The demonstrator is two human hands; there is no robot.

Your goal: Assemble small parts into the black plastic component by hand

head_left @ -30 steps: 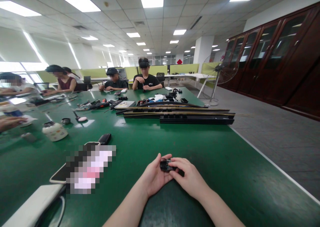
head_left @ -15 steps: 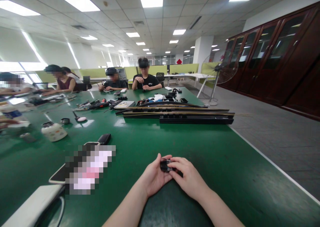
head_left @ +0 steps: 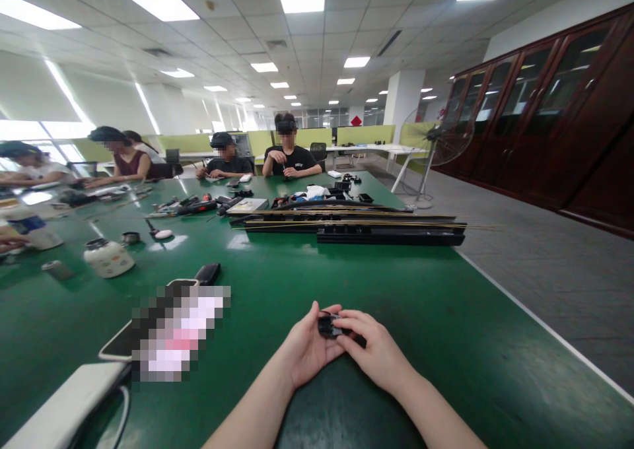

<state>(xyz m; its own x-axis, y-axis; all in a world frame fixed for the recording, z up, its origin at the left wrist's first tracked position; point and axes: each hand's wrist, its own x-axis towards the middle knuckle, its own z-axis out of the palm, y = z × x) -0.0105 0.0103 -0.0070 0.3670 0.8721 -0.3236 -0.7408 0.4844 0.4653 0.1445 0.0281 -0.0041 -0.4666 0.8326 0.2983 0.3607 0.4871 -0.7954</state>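
Between my two hands is a small black plastic part, whose exact kind I cannot make out. My left hand cups it from the left and below, palm turned up, thumb raised along its side. From the right, my right hand pinches the part's other end, fingers over the top and thumb low. Those fingers cover much of the part. Both hands are just above the green table, near its front edge.
Long black rails with thin brass-coloured rods lie across the table ahead. A phone, a white box with a cable and a white jar stand to the left. Several people sit around the table; a fan stands at right.
My hands and the black part keep almost the same pose; the right fingers shift only slightly on it. At far left, another person's hand has drawn back beside a white container.
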